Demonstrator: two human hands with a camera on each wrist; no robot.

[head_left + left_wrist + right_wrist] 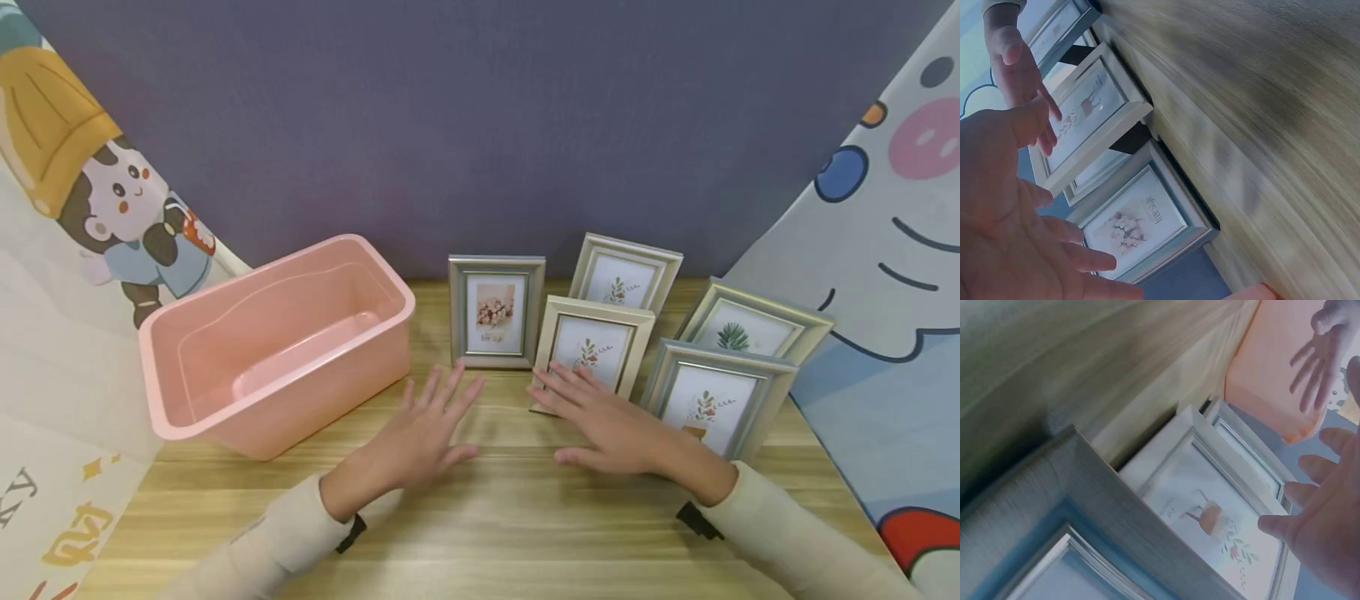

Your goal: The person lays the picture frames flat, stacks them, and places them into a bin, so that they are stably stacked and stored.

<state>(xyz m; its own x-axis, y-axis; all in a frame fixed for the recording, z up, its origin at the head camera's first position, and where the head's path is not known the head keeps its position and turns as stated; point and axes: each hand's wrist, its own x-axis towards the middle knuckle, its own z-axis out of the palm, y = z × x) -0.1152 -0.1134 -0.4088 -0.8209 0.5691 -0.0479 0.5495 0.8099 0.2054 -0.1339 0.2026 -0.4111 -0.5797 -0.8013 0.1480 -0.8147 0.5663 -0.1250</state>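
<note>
My left hand (426,433) hovers over the wooden table with fingers spread, between the pink bin and a grey picture frame (497,360) with a flower print. My right hand (611,425), also spread and holding nothing, is in front of a cream picture frame (641,329) with a plant print; whether it touches the frame I cannot tell. A silver-grey picture frame (780,387) stands just right of that hand. Behind are a pale picture frame (670,246) and a gold-edged picture frame (813,321), both partly hidden. In the left wrist view, the flower print (1125,231) shows beyond my fingers.
The pink bin (300,400) stands at the left of the table (480,533), its open top facing up. A dark blue panel (480,125) rises behind. Cartoon-printed cloths flank the left (60,350) and right (885,417) sides.
</note>
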